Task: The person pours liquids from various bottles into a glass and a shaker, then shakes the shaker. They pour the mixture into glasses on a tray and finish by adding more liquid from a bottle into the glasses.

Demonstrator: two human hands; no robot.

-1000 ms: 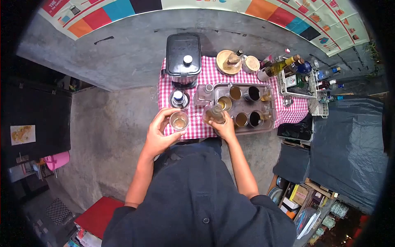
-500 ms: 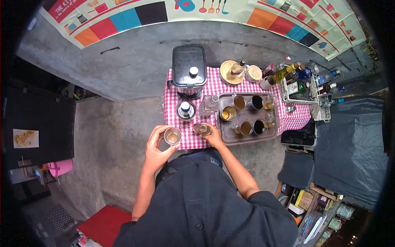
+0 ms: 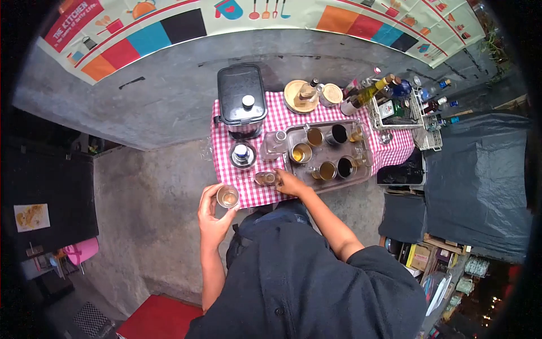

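Note:
My left hand point(image 3: 213, 225) is closed around a clear drinking glass point(image 3: 228, 195) off the front left corner of the table; a little liquid seems to lie at its bottom. With my right hand point(image 3: 291, 183) I grip a small glass bottle point(image 3: 265, 178), tilted with its one end toward the left, above the checked tablecloth point(image 3: 258, 198). Just behind it are a clear square bottle point(image 3: 274, 145) and a metal bowl point(image 3: 243, 161) with a white-capped bottle point(image 3: 241, 151) in it. A brown tray point(image 3: 324, 153) beside my right hand bears several glass mugs point(image 3: 327, 170) of brown and dark drinks.
A black lidded container point(image 3: 241, 93) stands at the back left of the table. Toward the back are a bottle point(image 3: 306, 95) on a round wooden board point(image 3: 292, 101) and a white wire basket point(image 3: 389, 121) of bottles. A red surface point(image 3: 161, 319) is at lower left.
The view has shifted, so the table sits farther left. My right hand still grips the small bottle, which now lies more sideways. My left hand keeps hold of the glass.

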